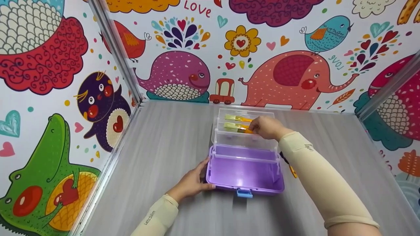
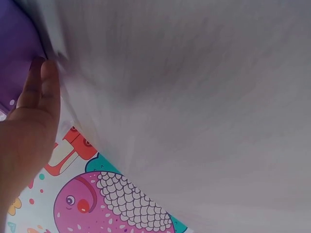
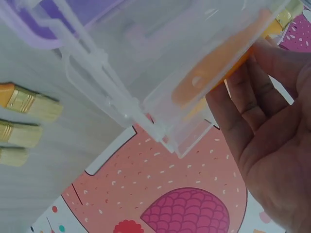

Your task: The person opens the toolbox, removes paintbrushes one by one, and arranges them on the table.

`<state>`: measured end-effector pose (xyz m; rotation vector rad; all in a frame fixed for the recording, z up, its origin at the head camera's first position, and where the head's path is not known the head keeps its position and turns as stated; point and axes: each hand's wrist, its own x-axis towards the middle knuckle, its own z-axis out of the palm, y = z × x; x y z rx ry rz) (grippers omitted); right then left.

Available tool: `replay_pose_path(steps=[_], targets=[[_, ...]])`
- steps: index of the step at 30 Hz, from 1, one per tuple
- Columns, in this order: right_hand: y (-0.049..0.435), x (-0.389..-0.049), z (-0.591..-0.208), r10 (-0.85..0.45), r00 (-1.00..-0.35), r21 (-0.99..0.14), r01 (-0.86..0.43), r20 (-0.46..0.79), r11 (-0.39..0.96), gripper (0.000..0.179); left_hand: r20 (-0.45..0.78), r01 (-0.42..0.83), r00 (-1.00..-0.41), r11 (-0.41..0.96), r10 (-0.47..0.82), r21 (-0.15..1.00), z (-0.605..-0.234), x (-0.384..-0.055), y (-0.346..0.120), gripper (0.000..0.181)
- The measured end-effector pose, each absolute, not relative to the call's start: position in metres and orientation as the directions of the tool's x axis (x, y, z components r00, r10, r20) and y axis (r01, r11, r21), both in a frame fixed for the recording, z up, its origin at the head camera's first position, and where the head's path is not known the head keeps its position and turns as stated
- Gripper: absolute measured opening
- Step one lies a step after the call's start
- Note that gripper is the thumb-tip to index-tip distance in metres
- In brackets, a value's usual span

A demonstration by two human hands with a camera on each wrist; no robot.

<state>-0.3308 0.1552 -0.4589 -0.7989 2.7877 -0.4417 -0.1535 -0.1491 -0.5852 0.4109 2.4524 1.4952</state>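
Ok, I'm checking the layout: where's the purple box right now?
In the head view, the purple box sits on the grey table, right of centre, with the left hand touching its left side.

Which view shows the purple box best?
The head view: it shows the open purple box nearly whole, with its blue latch and the left hand at its side. The left wrist view catches only part of its wall, at the picture's edge; the right wrist view, just a corner beside the clear trays.

Walls [image 1: 216, 43] printed with cartoon animals [image 1: 285, 85] edge a grey tabletop [image 1: 164, 141].
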Motion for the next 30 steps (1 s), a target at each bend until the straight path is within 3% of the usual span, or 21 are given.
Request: replay_pose_path(steps=[14,30], targets=[[0.167,-0.328,-0.449,-0.494,-0.869,-0.36,-0.466,0.017,0.808,0.023,-0.044,0.119,-0.926,0.403,0.374,0.908,-0.585,-0.153,-0.149,0.108],[0.194,-0.32,-0.429,-0.437,-0.899,-0.408,-0.394,-0.014,0.823,0.031,-0.042,0.12,-0.925,0.395,0.378,0.911,-0.584,-0.153,-0.148,0.107]])
